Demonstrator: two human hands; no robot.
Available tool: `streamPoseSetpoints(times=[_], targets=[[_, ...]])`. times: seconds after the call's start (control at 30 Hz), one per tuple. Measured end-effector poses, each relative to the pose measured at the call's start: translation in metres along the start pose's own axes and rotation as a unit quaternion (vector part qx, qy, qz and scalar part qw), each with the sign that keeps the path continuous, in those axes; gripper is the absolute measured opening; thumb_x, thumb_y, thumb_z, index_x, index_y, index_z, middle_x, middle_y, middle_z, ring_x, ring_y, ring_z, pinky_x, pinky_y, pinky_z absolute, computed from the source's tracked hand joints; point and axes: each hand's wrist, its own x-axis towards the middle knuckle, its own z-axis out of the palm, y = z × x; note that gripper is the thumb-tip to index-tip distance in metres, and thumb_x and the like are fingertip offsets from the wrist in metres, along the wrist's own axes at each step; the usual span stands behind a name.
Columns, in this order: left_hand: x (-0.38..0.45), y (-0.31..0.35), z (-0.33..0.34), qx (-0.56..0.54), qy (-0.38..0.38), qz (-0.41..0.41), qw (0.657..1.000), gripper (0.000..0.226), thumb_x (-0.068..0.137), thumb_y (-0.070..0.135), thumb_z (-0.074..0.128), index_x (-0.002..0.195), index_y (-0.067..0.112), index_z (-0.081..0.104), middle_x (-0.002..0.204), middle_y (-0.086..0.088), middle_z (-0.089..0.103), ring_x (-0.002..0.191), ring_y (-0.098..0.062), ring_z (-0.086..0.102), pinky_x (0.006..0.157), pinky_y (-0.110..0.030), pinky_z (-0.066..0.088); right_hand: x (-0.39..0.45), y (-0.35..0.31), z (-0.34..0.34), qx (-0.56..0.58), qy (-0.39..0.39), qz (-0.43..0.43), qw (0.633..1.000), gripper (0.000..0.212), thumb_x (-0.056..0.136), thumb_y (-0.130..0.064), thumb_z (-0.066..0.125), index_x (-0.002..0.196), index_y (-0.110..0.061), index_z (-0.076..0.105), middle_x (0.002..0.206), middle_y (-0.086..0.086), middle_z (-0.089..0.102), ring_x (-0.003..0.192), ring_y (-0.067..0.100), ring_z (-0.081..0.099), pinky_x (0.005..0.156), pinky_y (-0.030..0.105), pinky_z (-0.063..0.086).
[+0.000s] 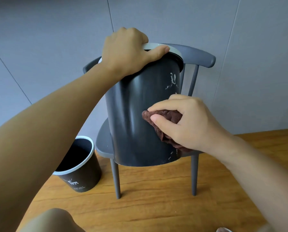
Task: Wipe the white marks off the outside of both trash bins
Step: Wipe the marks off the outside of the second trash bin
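A dark trash bin (133, 111) with a white rim stands tilted on the seat of a grey chair (200, 57). My left hand (128, 52) grips its rim at the top. My right hand (188, 124) holds a crumpled brown cloth (165, 118) and presses it against the bin's right side. White marks (173, 80) show on the bin above the cloth, and more white marks (172, 156) near its bottom edge. A second dark trash bin (83, 174) with a white rim and a white deer print stands upright on the floor left of the chair.
The wooden floor (156, 198) spreads in front of the chair. A grey panelled wall (56, 39) rises close behind it. My knee (53, 221) shows at the bottom edge.
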Motion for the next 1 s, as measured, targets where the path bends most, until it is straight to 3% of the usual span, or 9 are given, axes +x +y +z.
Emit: streamPoseSetpoints(times=[0.07,0.17,0.33,0.4,0.57,0.63,0.77,0.87,1.0], targets=[[0.0,-0.001,0.001,0.004,0.002,-0.001,1.0,0.077,0.079,0.083,0.044,0.059,0.013,0.023,0.051,-0.004,0.024,0.05,-0.022,0.026,0.049,-0.037,0.014,0.001,-0.004,0.003,-0.038,-0.02,-0.007,0.999,0.018,0.092,-0.042,0.067,0.106,-0.042,0.079,0.084,-0.014,0.065,0.081,0.008,0.064,0.072,0.035,0.056],[0.001,-0.006,0.002,-0.002,0.0,-0.009,1.0,0.077,0.078,0.084,0.045,0.059,0.012,0.025,0.051,-0.004,0.026,0.052,-0.023,0.029,0.049,-0.036,0.015,-0.007,-0.007,0.0,-0.074,-0.112,-0.022,0.991,0.017,0.092,-0.047,0.066,0.105,-0.049,0.077,0.082,-0.016,0.062,0.079,0.004,0.061,0.067,0.031,0.053],[0.003,-0.009,0.004,-0.001,-0.006,-0.008,1.0,0.078,0.078,0.084,0.044,0.06,0.011,0.026,0.053,-0.006,0.028,0.059,-0.03,0.034,0.05,-0.037,0.017,-0.036,-0.003,-0.007,-0.095,-0.262,-0.025,0.96,0.019,0.089,-0.052,0.064,0.105,-0.053,0.074,0.087,-0.027,0.062,0.087,-0.006,0.061,0.066,0.01,0.037],[0.003,-0.012,0.004,-0.006,-0.005,-0.002,1.0,0.077,0.079,0.083,0.044,0.061,0.011,0.026,0.053,-0.006,0.028,0.06,-0.031,0.034,0.051,-0.037,0.017,-0.033,0.005,-0.016,-0.032,-0.246,0.006,0.969,0.016,0.087,-0.046,0.068,0.101,-0.048,0.077,0.091,-0.03,0.066,0.09,-0.006,0.066,0.07,0.01,0.044],[-0.002,-0.018,0.004,-0.014,0.0,-0.005,1.0,0.075,0.081,0.082,0.043,0.061,0.011,0.026,0.053,-0.005,0.029,0.06,-0.029,0.034,0.055,-0.036,0.02,-0.023,0.03,-0.027,0.054,0.009,0.045,0.997,0.017,0.085,-0.034,0.077,0.101,-0.037,0.081,0.091,-0.023,0.072,0.092,0.006,0.071,0.078,0.01,0.048],[-0.003,-0.018,0.003,-0.018,0.003,-0.007,1.0,0.075,0.082,0.081,0.044,0.061,0.012,0.025,0.053,-0.004,0.027,0.057,-0.027,0.032,0.054,-0.036,0.02,-0.025,0.034,-0.019,0.047,0.054,0.044,0.996,0.023,0.086,-0.034,0.078,0.108,-0.032,0.081,0.093,-0.017,0.071,0.093,0.011,0.07,0.08,0.017,0.053],[-0.003,-0.018,0.003,-0.034,0.001,-0.012,0.999,0.075,0.081,0.081,0.047,0.06,0.012,0.024,0.052,-0.004,0.025,0.056,-0.026,0.029,0.054,-0.036,0.021,-0.036,0.036,0.006,0.05,0.034,0.015,0.998,0.032,0.083,-0.028,0.084,0.114,-0.026,0.078,0.101,-0.01,0.07,0.095,0.012,0.069,0.083,0.023,0.056],[-0.004,-0.021,0.002,-0.045,-0.003,-0.023,0.999,0.077,0.08,0.083,0.048,0.06,0.012,0.024,0.053,-0.005,0.026,0.058,-0.028,0.031,0.054,-0.037,0.024,-0.049,0.037,0.017,0.047,0.01,-0.025,0.999,0.03,0.083,-0.017,0.087,0.112,-0.02,0.079,0.099,-0.007,0.07,0.09,0.012,0.069,0.077,0.026,0.056],[-0.007,-0.027,-0.001,-0.053,-0.006,-0.036,0.998,0.076,0.079,0.083,0.048,0.061,0.012,0.027,0.055,-0.008,0.028,0.061,-0.029,0.032,0.056,-0.038,0.026,-0.067,0.034,0.017,0.042,-0.114,-0.06,0.991,0.025,0.083,-0.028,0.083,0.108,-0.03,0.08,0.094,-0.019,0.067,0.084,0.005,0.068,0.073,0.018,0.051]])
